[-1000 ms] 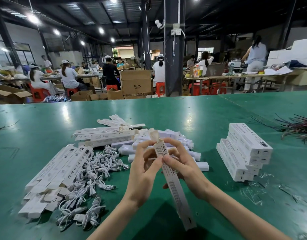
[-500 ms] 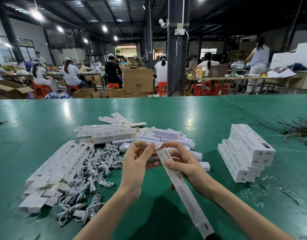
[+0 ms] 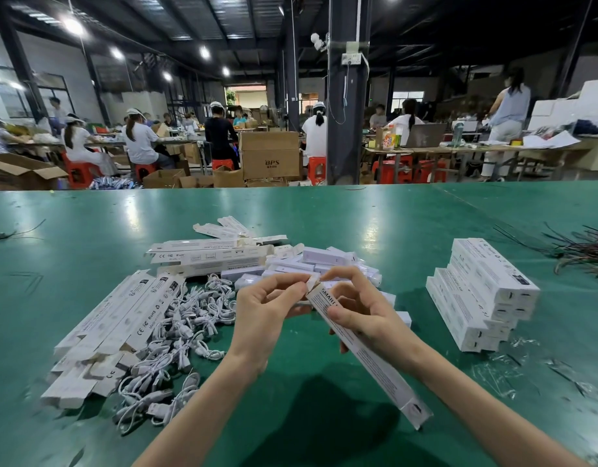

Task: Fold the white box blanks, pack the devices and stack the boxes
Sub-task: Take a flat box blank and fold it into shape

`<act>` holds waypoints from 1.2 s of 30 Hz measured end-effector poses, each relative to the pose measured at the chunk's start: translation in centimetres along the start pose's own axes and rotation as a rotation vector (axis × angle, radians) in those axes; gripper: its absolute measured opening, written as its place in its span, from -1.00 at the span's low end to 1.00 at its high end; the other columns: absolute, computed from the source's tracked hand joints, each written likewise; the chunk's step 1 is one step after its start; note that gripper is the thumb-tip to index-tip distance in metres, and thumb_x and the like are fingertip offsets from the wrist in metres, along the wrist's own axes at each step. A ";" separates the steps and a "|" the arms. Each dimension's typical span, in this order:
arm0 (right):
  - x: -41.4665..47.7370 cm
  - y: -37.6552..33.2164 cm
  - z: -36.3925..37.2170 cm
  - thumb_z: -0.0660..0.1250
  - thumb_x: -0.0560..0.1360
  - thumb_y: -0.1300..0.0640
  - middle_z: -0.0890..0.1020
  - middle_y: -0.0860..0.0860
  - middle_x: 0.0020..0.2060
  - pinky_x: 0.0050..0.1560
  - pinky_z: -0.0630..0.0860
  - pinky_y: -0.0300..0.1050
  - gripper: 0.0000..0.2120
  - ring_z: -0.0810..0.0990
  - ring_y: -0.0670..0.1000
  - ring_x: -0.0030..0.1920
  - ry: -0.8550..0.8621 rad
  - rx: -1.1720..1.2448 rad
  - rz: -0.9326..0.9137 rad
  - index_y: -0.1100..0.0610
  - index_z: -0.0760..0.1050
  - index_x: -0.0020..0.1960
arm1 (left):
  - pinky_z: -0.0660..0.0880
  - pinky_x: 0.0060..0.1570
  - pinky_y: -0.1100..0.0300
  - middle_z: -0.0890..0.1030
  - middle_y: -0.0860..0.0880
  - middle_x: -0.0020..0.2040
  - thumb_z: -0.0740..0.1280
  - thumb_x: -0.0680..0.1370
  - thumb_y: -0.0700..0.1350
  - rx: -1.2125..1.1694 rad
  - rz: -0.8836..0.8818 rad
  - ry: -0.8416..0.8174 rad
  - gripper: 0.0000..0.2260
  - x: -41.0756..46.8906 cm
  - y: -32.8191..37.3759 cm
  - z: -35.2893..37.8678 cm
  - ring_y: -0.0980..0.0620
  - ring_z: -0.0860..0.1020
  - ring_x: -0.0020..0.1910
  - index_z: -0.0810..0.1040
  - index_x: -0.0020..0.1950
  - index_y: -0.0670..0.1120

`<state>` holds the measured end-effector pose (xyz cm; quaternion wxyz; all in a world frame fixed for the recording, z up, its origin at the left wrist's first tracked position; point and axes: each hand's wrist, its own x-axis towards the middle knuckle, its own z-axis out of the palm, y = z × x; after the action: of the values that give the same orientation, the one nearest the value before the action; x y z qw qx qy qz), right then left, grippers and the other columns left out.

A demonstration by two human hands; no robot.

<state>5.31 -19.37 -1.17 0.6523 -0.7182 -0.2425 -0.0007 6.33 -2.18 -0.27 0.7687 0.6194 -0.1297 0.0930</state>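
We see both hands raised over the green table (image 3: 375,217), working on one long white box (image 3: 370,364) that slants from the fingers down towards the near right. The right hand (image 3: 366,316) curls round the box's upper part, thumb across the printed face. The left hand (image 3: 267,313) pinches the small end flap (image 3: 311,282) between thumb and forefinger, and the right forefinger meets it there. We cannot tell whether a device is already inside.

Just behind the hands lies a loose heap of white devices (image 3: 324,257). To the left, flat box blanks (image 3: 122,315) fan out beside a tangle of white cables (image 3: 189,320), with more blanks (image 3: 206,257) lying further back. The finished boxes (image 3: 481,298) sit stacked to the right, well apart from the hands. Dark wires (image 3: 587,252) lie at the far right edge.
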 end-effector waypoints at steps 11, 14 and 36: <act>0.1 0.2 -0.2 0.33 0.46 0.10 0.52 0.20 -0.04 -0.33 0.54 -0.05 -0.69 0.54 0.08 -0.16 -0.007 -0.047 -0.011 -0.12 0.42 0.18 | 0.62 -0.22 0.20 0.70 -0.16 -0.25 0.46 0.43 -0.24 0.049 0.010 -0.043 -0.91 0.1 0.3 -0.2 -0.03 0.68 -0.26 0.69 -0.25 -0.08; 0.1 0.4 -0.4 0.33 0.47 0.11 0.53 0.18 -0.06 -0.34 0.54 -0.05 -0.69 0.55 0.08 -0.17 -0.015 -0.038 -0.006 -0.10 0.42 0.18 | 0.61 -0.20 0.19 0.70 -0.17 -0.23 0.48 0.34 -0.15 0.020 0.004 -0.079 -0.97 0.3 0.3 -0.5 -0.04 0.68 -0.25 0.71 -0.26 -0.09; 0.3 0.7 -0.8 0.35 0.47 0.07 0.60 0.08 -0.07 -0.33 0.56 -0.04 -0.74 0.60 0.05 -0.19 0.028 -0.025 0.039 -0.07 0.47 0.15 | 0.61 -0.04 0.08 0.69 -0.07 -0.08 0.47 0.44 -0.24 0.272 0.174 -0.190 -0.91 0.3 -1.3 -1.0 -0.03 0.66 -0.07 0.66 -0.07 -0.19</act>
<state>6.02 -20.04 -1.60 0.6465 -0.7308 -0.2192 -0.0008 7.14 -1.51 -1.59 0.6512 0.7100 -0.2412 0.1167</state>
